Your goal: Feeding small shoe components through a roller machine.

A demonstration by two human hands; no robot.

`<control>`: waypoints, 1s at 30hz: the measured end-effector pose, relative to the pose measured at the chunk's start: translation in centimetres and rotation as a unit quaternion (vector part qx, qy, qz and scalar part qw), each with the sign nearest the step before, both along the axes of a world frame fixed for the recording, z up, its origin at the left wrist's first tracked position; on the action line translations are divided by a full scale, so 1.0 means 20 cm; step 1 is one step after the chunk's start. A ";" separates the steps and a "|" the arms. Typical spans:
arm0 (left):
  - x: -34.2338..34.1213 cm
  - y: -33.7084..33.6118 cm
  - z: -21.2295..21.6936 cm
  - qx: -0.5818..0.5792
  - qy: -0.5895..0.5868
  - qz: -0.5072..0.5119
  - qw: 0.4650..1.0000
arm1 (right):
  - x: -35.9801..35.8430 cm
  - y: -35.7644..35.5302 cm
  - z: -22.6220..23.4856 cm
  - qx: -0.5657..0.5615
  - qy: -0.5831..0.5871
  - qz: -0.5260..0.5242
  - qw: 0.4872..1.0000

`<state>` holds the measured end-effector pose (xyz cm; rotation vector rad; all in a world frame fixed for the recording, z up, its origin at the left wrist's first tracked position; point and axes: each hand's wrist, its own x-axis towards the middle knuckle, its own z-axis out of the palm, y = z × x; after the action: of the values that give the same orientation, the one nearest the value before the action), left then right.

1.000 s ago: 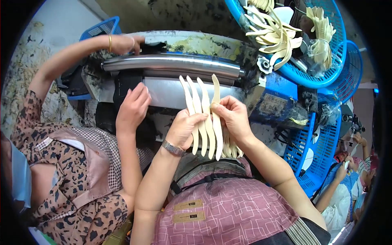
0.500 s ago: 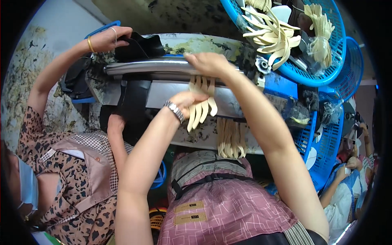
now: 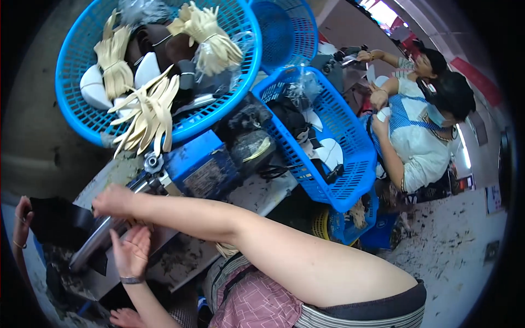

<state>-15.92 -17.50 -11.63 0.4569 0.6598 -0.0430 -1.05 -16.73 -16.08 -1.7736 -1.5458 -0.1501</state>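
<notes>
Your right hand (image 3: 112,201) reaches across to the metal roller (image 3: 101,243) of the bench machine, fingers curled over pale strips (image 3: 143,224) barely visible beneath; their direction cannot be told. Your left hand (image 3: 130,252) lies open, just below them. Behind, a round blue basket (image 3: 82,117) holds bundled strips.

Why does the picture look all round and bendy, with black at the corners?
In the head view, a fisheye lens bends straight edges near the rim and leaves black corners; the round blue basket looks sharp, while the right hand by the metal roller is a little blurred; bright glare shows top right.
</notes>
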 end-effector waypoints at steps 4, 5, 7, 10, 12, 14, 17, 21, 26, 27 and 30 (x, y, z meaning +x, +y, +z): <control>0.09 0.20 -0.05 -0.005 -0.060 0.012 0.998 | -0.11 -0.27 0.12 0.142 -0.143 0.026 0.979; 0.11 0.24 -0.06 -0.065 -0.088 -0.022 0.994 | -0.12 -0.31 0.15 0.152 -0.163 0.064 0.973; 0.13 0.29 -0.13 -0.033 -0.043 0.000 0.999 | -0.15 -0.37 0.17 0.165 -0.179 0.104 0.964; 0.10 0.32 -0.18 0.202 0.160 -0.060 0.964 | -0.21 -0.40 0.15 0.176 -0.179 0.174 0.952; 0.05 0.25 -0.19 0.279 0.143 -0.116 0.943 | -0.28 -0.43 0.13 0.190 -0.136 0.201 0.951; -0.04 0.11 -0.16 0.289 0.104 -0.167 0.937 | -0.36 -0.50 0.12 0.173 -0.122 0.224 0.951; -0.19 -0.19 -0.13 0.105 0.023 -0.034 0.994 | -0.46 -0.67 0.19 0.141 -0.084 0.240 0.957; -0.29 -0.30 -0.13 0.079 0.081 -0.011 0.993 | -0.43 -0.79 0.35 0.016 0.167 0.283 0.944; -0.15 -0.09 -0.20 -0.037 0.015 -0.032 0.999 | -0.08 -0.35 0.28 -0.080 0.064 -0.067 0.992; -0.14 -0.08 -0.21 -0.030 0.002 -0.011 0.999 | -0.02 -0.25 0.24 -0.305 0.065 -0.074 0.947; -0.14 -0.01 -0.18 -0.058 0.088 0.042 0.994 | 0.07 0.00 0.14 -0.490 0.157 -0.048 0.856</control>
<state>-18.73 -17.71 -15.23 0.3143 0.8444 -0.0417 0.40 -16.72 -13.35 -2.4579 -1.3588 1.0108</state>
